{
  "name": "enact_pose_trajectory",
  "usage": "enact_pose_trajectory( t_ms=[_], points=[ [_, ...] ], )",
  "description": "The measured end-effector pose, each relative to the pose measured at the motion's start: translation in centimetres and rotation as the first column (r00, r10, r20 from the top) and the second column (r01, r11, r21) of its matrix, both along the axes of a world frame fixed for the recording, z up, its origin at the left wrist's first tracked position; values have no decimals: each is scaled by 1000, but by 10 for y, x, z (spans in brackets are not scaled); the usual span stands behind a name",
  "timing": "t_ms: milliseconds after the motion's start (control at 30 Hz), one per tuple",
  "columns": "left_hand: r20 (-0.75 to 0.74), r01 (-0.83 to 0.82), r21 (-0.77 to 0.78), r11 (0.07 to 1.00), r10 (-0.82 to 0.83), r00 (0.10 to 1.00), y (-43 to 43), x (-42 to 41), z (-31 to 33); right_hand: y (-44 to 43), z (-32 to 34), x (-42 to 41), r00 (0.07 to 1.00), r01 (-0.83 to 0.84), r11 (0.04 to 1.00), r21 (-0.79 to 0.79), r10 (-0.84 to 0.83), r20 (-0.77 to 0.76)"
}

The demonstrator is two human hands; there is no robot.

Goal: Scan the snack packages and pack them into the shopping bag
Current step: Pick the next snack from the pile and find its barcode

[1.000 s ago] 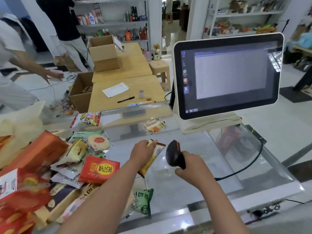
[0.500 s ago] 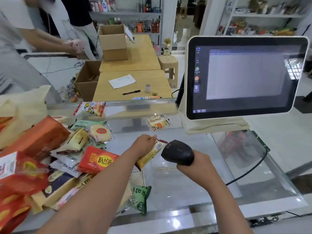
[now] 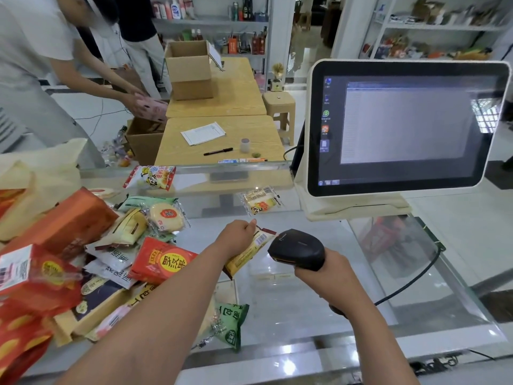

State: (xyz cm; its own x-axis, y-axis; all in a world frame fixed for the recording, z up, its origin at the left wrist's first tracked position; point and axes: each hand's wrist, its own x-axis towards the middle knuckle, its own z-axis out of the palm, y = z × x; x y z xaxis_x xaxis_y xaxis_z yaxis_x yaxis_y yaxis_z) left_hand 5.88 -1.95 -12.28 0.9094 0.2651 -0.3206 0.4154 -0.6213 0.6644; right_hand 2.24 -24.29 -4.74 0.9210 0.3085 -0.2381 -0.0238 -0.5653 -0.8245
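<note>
My left hand (image 3: 236, 237) grips a long yellow snack packet (image 3: 251, 252) over the glass counter, its barcode end turned to the right. My right hand (image 3: 323, 275) holds a black barcode scanner (image 3: 298, 248), whose head points left at that barcode from a few centimetres away. A heap of snack packages (image 3: 91, 254) lies at the left of the counter, with a red round-label pack (image 3: 163, 259) on top. A cream shopping bag (image 3: 41, 173) stands behind the heap at the far left. A single small packet (image 3: 261, 202) lies near the monitor base.
The touchscreen register (image 3: 408, 126) stands at the right on a cream base. The scanner's black cable (image 3: 410, 282) runs right across the glass counter (image 3: 291, 309). A green packet (image 3: 231, 318) lies near the front edge. A person (image 3: 33, 65) bends over cardboard boxes beyond the counter.
The scanner has tilted from upright to level, with its head now aimed at the packet's barcode. My left hand has turned the packet's barcode end toward it. The view has shifted a little.
</note>
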Motion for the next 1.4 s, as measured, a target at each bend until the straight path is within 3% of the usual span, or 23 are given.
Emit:
enact_pose_trajectory(
  t_ms=[467,600,833,1000,1133,1300,1400],
  points=[
    [-14,-14,-3,1000,14,1000,0,-1,1,0,-6,1,997,17,1000,-15,-16,74],
    [2,-39,-28,999,39,999,-1,-4,2,9,-21,-5,986,21,993,-115,-2,169],
    [41,-52,10,999,52,998,-3,-10,4,21,-50,-10,986,-4,967,-256,46,159],
    [68,-113,-92,989,119,991,-4,-9,5,26,-58,-11,981,5,948,-320,57,185],
    [98,-257,-264,930,291,952,-4,-12,5,27,-51,-11,973,-32,870,-492,141,185],
    [63,-285,-515,809,367,928,1,-21,25,49,-21,-14,934,64,946,-318,55,352],
    [83,-289,-526,800,386,919,12,-24,53,75,-3,-12,964,3,997,-76,17,265]
  ],
)
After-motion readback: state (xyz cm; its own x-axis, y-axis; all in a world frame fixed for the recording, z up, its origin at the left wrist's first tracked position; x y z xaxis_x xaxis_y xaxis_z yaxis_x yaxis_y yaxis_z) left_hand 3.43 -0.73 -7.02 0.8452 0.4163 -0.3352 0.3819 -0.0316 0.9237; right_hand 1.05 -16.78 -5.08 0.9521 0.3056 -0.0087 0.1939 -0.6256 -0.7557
